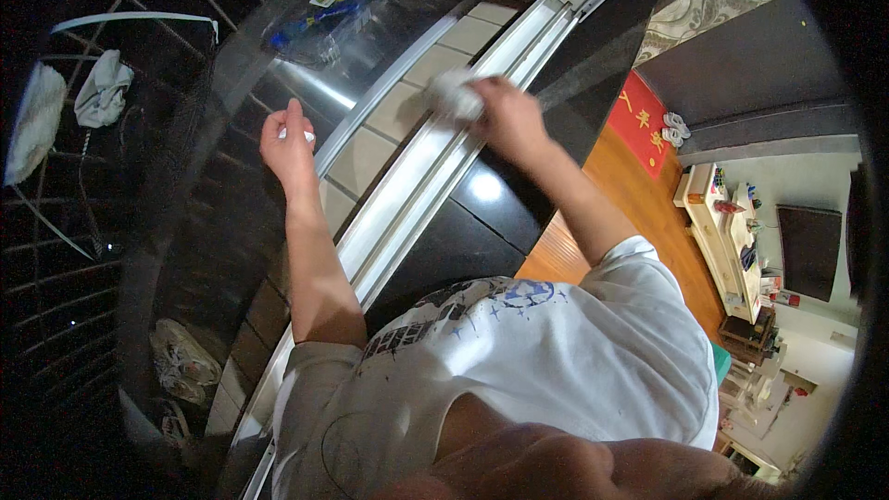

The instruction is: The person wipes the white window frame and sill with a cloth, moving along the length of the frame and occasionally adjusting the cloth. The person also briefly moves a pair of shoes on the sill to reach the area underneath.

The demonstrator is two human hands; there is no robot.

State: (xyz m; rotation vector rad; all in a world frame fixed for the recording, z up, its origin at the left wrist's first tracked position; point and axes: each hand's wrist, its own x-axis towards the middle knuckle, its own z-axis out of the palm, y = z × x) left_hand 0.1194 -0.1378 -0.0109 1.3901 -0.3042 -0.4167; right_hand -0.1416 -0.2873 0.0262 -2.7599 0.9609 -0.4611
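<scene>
My right hand [510,118] holds a crumpled white cloth or wad of tissue [455,94], slightly blurred, at the white metal track of a sliding door [410,184]. Beige tiles [364,156] run alongside the track, and the wad overlaps their edge. To the left, my left hand [286,142] is raised beside the tiles with its fingers curled around a small white piece [298,135], perhaps tissue. Just how far each hand is above the surfaces cannot be told.
Clear plastic with blue and yellow items [326,14] lies at the upper left. White cloths [104,89] hang by a dark grid at the far left. Shoes [184,361] stand lower left. At right are a wooden floor [618,205], a red mat [640,123] and a white cabinet [719,243].
</scene>
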